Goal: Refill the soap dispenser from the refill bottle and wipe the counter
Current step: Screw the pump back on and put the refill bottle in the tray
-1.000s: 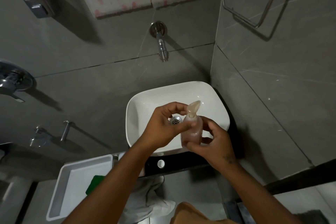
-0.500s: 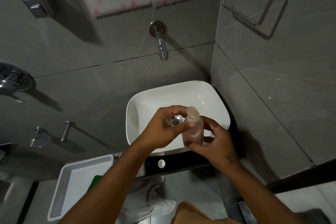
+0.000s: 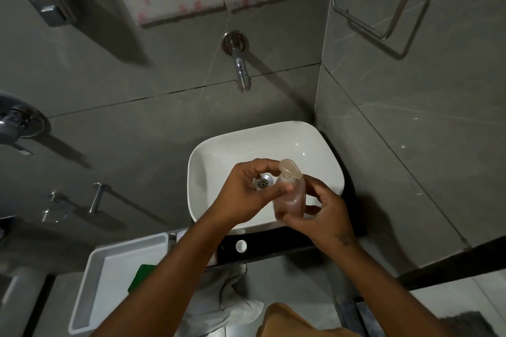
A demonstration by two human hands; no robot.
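One view only — a wide-angle camera worn on the person's head, looking steeply down and forward. It sits near the white basin [image 3: 323,150], which lies centre-right, with the wall tap [image 3: 241,71] farther off and a white tray [image 3: 90,282] near left — straight lines bow toward the edges.

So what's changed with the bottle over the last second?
The flip cap has swung from pointing upright to tilted over toward the camera, worked by the left hand at the bottle top. The right hand still grips the bottle's body over the basin.
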